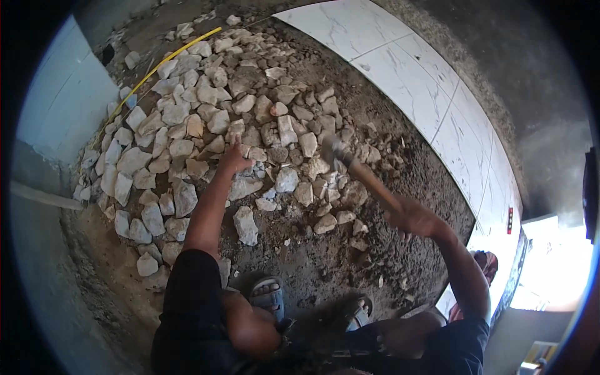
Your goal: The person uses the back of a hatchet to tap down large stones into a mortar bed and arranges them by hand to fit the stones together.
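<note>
My right hand (412, 219) is wrapped round the wooden handle of a hammer (374, 182). The hammer's metal head is raised over the rubble to the left of that hand and is slightly blurred. Farther left, my left hand (236, 162) reaches over a bed of pale broken stones (181, 147). Its thumb sticks out to the right, away from the stretched fingers, whose tips meet a small pale stone (235, 128). Whether they press on that stone or only touch it, I cannot tell. A larger loose stone (245, 225) lies on the soil nearer to me.
Bare dark soil (431, 244) borders the stones on the right, then white marbled tiles (409, 81) curve along the floor. A yellow hose (165, 61) crosses the far left. Walls (62, 94) stand at the left. My sandalled feet (269, 297) are close to the stones.
</note>
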A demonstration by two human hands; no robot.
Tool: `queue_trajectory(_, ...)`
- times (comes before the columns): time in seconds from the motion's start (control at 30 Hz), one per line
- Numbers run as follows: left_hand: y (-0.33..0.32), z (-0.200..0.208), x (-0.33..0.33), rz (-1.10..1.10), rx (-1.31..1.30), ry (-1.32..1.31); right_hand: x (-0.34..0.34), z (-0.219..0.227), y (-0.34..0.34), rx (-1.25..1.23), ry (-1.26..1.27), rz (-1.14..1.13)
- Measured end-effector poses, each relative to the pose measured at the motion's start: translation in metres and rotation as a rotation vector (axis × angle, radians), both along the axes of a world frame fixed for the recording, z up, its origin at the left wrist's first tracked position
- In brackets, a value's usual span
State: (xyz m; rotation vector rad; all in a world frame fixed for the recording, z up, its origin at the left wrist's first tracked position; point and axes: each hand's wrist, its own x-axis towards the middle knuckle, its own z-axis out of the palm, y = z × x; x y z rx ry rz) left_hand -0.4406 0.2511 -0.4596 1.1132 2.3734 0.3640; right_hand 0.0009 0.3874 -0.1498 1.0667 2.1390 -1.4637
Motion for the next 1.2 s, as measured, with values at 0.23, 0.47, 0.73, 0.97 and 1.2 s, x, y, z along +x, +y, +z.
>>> queue_trajectory(0.23,0.033,0.021,0.018,0.02,-0.117,0.141,0.029,-0.097,-0.055,0.402,-0.34,0.552)
queue_trajectory(0.47,0.12,0.053,0.078,0.101,0.18,0.211,0.028,-0.124,-0.092,0.613,-0.311,0.492)
queue_trajectory(0.73,0.154,0.049,0.109,0.1,0.124,0.36,0.075,-0.087,-0.102,0.462,-0.254,0.47)
queue_trajectory(0.97,0.15,0.028,0.055,0.296,0.265,0.077,0.072,-0.094,-0.11,0.395,-0.254,0.443)
queue_trajectory(1.2,0.143,0.081,0.049,0.086,0.826,-0.185,0.077,-0.1,-0.102,0.362,-0.251,0.447)
